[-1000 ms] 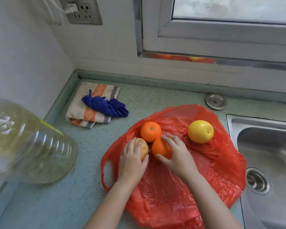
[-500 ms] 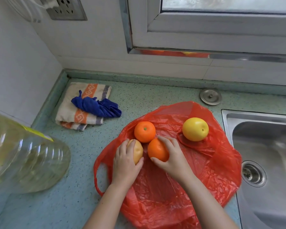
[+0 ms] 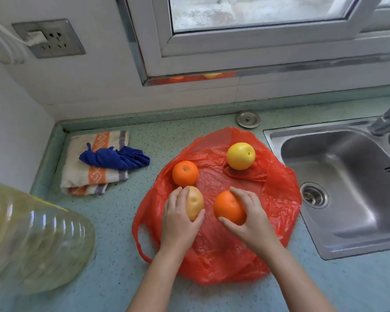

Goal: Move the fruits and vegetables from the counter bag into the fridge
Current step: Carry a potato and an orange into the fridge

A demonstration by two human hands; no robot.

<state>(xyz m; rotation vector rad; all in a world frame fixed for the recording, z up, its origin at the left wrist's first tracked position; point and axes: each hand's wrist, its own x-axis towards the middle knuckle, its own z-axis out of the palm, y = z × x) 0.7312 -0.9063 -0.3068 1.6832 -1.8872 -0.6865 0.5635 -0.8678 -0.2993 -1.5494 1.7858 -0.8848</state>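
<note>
- Task progress: judging by the layout, you are only starting. Nothing is showing as stored yet, and no fridge is appearing in the frame.
- Red bag [image 3: 214,255]: it is lying flattened and spread open on the counter [image 3: 113,221], centre to lower centre of the frame, just beside the sink [image 3: 338,176] at the right edge.
- Produce sitting on the bag, four pieces:
  - a potato [image 3: 196,202], centre of the frame
  - an orange [image 3: 226,206] next to the potato, apart from it
  - a second orange [image 3: 185,173] just above the potato, untouched
  - a yellow fruit [image 3: 241,156] at the bag's upper right, untouched
- Left hand [image 3: 178,219]: you are curling the fingers over the potato's far side with the thumb closing beneath, so it is gripping the potato.
- Right hand [image 3: 252,219]: you are wrapping the fingers over the top of the nearer orange, thumb pressing its lower edge, a full grip.
- Lift status: I cannot tell whether either piece is clearing the bag.
- Remaining: all four pieces are waiting to go to the fridge.
</note>
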